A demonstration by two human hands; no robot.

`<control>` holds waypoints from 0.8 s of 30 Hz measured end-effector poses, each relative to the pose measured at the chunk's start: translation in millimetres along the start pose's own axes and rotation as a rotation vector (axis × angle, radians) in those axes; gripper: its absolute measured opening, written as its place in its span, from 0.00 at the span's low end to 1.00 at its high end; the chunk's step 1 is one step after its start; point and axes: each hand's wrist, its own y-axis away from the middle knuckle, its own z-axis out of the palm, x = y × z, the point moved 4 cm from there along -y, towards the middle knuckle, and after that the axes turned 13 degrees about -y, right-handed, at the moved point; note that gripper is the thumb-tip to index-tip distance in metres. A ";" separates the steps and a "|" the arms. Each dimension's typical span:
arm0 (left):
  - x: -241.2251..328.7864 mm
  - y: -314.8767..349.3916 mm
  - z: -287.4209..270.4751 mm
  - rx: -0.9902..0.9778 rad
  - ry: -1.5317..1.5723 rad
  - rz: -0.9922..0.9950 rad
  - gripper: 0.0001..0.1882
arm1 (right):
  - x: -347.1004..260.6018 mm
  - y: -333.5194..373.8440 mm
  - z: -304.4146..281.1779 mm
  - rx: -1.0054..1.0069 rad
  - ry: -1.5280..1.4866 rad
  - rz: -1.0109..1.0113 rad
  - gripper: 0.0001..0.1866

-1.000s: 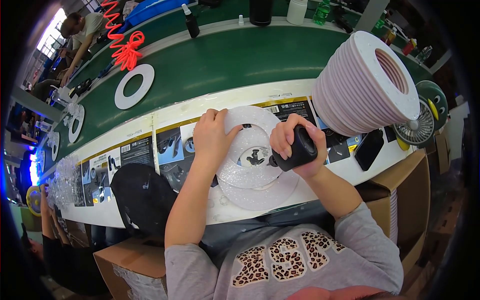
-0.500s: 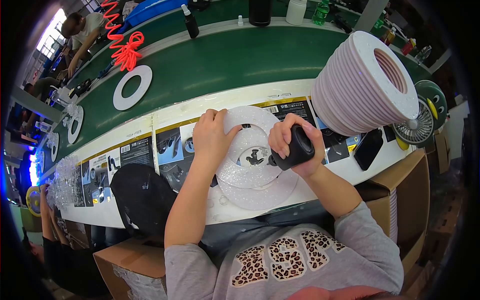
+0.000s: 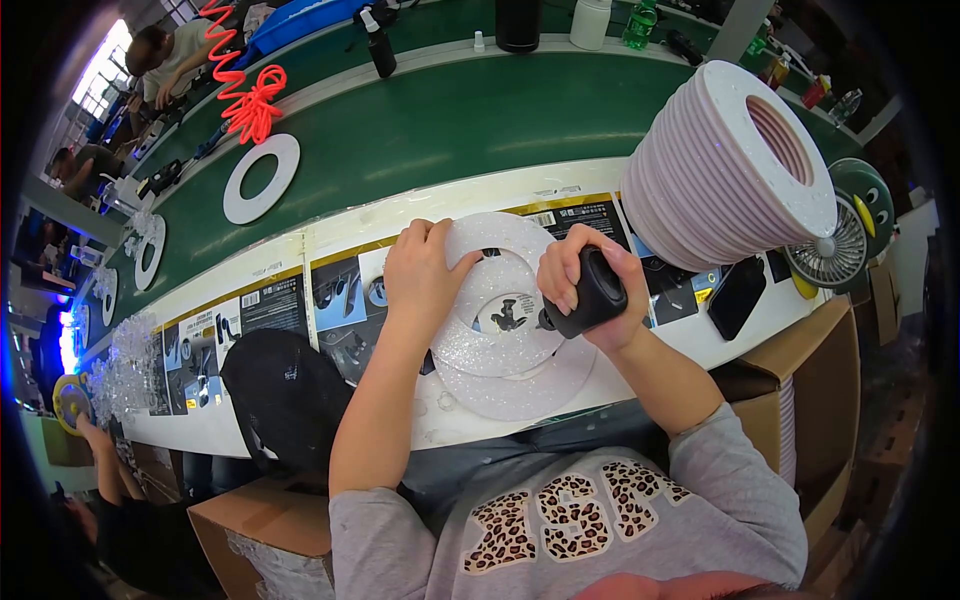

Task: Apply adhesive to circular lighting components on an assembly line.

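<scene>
Sparkly white flat rings [image 3: 520, 393] overlap in a small pile in front of me on the white worktop. My left hand [image 3: 425, 265] grips the upper left of the pile, thumb across one ring's band and fingers curved at its outer edge. In my right hand [image 3: 600, 285] is a black hand tool [image 3: 592, 300] with a rounded body and a short nose. The nose points down and left at the right side of the rings. Its tip is small, and I cannot tell whether it touches them. A dark figure-shaped print [image 3: 512, 312] shows through the ring opening.
A tall leaning stack of white rings [image 3: 690, 170] stands at right, beside a small fan [image 3: 835, 250] and a black phone [image 3: 738, 298]. A black cap-like object [image 3: 285, 395] lies left. Beyond is a green belt [image 3: 400, 140] carrying single rings [image 3: 262, 180]. Cardboard boxes [image 3: 265, 515] flank me.
The rings on the green belt have shifted slightly left and down. At far left, a co-worker's hand has moved lower beside a yellow round thing. My hands and the tool stay almost still.
</scene>
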 end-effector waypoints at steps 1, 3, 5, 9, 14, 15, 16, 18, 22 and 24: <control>-0.1 0.0 -0.2 0.001 0.002 0.001 0.27 | -0.3 -0.3 0.5 0.008 -0.001 -0.004 0.20; -0.3 0.1 -0.5 0.000 0.002 0.002 0.27 | -1.4 -1.0 1.3 0.015 -0.002 -0.008 0.20; -0.3 0.3 -0.6 -0.001 0.004 0.001 0.27 | -5.8 -2.0 1.9 0.011 -0.044 -0.030 0.20; -0.6 -0.4 -1.8 0.008 -0.004 -0.002 0.28 | -12.0 -1.0 6.9 -0.019 -0.081 -0.039 0.20; -4.3 -1.2 -0.7 -0.002 -0.009 -0.027 0.28 | -9.6 4.0 13.0 -0.079 -0.053 0.081 0.21; -4.3 -1.5 -0.7 0.000 -0.008 -0.030 0.28 | -7.1 5.3 13.2 -0.088 -0.030 0.138 0.21; -4.0 -1.5 -1.1 0.003 -0.008 -0.031 0.28 | -4.8 6.0 13.3 -0.084 -0.031 0.144 0.21; -5.5 -0.9 -0.2 0.001 -0.008 -0.032 0.28 | -2.8 7.1 15.3 -0.087 -0.031 0.151 0.21; -5.7 -1.4 0.7 0.003 -0.004 -0.031 0.27 | -1.2 8.5 14.4 -0.090 -0.027 0.164 0.22; -5.2 -1.8 0.1 -0.001 -0.004 -0.031 0.28 | 0.2 8.7 12.7 -0.089 -0.025 0.170 0.22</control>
